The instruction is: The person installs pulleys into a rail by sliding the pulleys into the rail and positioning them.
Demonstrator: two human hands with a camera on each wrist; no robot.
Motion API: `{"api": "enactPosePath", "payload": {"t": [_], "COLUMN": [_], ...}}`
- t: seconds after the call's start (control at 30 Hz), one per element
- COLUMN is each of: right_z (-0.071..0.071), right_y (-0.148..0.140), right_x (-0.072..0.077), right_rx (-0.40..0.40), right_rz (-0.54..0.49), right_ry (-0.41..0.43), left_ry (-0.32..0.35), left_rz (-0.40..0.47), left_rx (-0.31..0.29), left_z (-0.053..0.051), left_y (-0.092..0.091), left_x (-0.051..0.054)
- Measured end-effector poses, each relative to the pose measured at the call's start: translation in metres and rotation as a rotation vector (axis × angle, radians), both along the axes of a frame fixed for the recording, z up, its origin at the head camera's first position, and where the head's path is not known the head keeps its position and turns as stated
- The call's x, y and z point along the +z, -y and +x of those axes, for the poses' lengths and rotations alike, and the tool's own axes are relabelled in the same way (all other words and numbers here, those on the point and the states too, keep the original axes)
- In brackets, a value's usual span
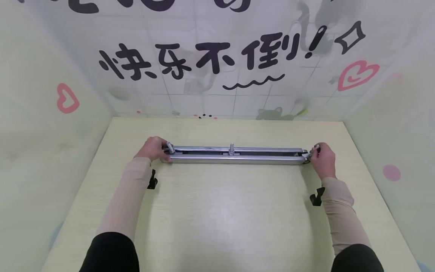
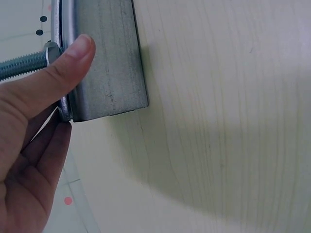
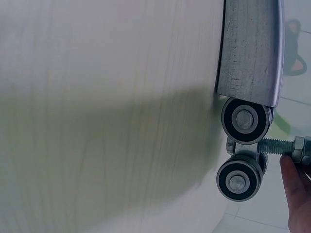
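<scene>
A long slotted metal rail [image 1: 234,160] lies across the table, its slot facing up. My left hand [image 1: 154,148] grips its left end, thumb across the side wall [image 2: 112,63] in the left wrist view. Beside that thumb, a threaded bolt [image 2: 24,65] sticks out of the slot. Another upright bolt [image 1: 232,149] stands near the rail's middle. At the right end, my right hand [image 1: 324,158] pinches the bolt of a roller trolley [image 3: 247,149]. Two of its black-and-silver wheels show outside the rail's end in the right wrist view. Most of the right hand is out of that view.
The pale wood-grain table [image 1: 227,211] extends in front of the rail. A white printed backdrop [image 1: 210,102] rises behind it, and pale side panels [image 1: 44,151] stand left and right. Black straps [image 1: 153,180] hang at both wrists.
</scene>
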State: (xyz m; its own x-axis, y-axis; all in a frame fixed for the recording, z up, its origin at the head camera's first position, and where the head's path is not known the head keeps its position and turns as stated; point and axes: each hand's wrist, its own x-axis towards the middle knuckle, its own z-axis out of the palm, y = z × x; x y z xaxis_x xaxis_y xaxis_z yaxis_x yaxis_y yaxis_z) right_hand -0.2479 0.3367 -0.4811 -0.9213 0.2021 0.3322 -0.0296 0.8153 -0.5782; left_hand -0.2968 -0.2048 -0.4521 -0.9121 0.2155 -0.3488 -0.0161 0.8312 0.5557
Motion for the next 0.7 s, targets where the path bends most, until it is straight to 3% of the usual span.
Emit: {"api": "enactPosePath", "payload": {"t": [0.3, 0.7], "right_z": [-0.001, -0.003], "right_y": [0.007, 0.011], "right_x": [0.001, -0.001], "right_rx": [0.036, 0.040], "right_rz": [0.010, 0.020], "right_ry": [0.037, 0.024], "left_ry": [0.017, 0.022], "left_rz": [-0.007, -0.005], "left_rx": [0.006, 0.008], "left_z": [0.001, 0.001], "left_y": [-0.001, 0.000], "left_x": [0.002, 0.002]}}
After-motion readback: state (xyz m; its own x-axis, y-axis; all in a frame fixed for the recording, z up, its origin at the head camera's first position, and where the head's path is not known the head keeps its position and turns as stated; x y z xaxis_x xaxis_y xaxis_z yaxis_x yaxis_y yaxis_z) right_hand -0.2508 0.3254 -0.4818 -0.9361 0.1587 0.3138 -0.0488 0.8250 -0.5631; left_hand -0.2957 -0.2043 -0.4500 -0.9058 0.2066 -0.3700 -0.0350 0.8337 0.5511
